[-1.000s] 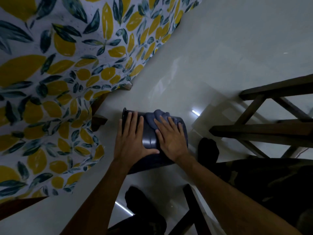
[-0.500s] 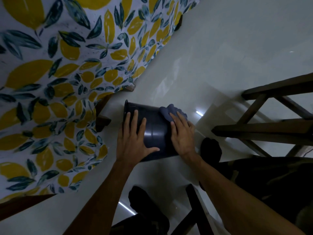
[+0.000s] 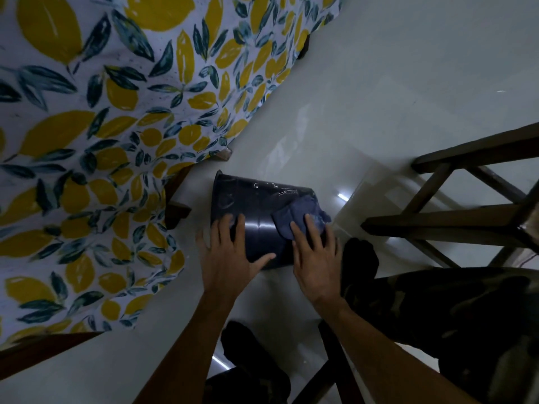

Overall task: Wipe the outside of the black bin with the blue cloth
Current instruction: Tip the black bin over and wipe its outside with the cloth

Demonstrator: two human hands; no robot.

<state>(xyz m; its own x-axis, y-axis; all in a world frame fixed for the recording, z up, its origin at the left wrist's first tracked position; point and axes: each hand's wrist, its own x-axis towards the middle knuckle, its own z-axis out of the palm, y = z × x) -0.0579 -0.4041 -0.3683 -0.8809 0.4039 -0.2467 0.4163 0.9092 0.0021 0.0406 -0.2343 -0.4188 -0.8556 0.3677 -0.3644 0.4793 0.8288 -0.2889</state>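
Black bin (image 3: 256, 208) lies on its side on the pale floor (image 3: 364, 112), rim toward the lemon-print cloth (image 3: 87, 141) draped over the table, base toward your right. You're above it, looking down.

Your left hand (image 3: 230, 258) is flat on the near side of the wall, fingers spread, thumb out along the lower edge. No closed grip there, just a palm brace to stop the bin rolling.

Your right hand (image 3: 316, 258) presses the blue cloth (image 3: 300, 217) onto the wall near the base end. Fingers lie flat over it; the cloth is bunched under and ahead of the fingertips, pinned rather than clenched.

Progress, as a judgement:
- Upward-facing wall has a clean sheen in the middle band, so that strip looks wiped.
- Pale scuffs or smears show near the far upper edge and a faint ring mark near the rim end. Can't tell if they're dirt or scratches.
- Side resting on the floor is hidden, likely not done.
- Base and rim lip: can't tell.

Call it partway. Left to do: work the cloth toward the rim end, hit the scuffed strip, then roll the bin with your left hand to expose the underside.

Wooden chair frame (image 3: 466, 199) sits well clear on the right.
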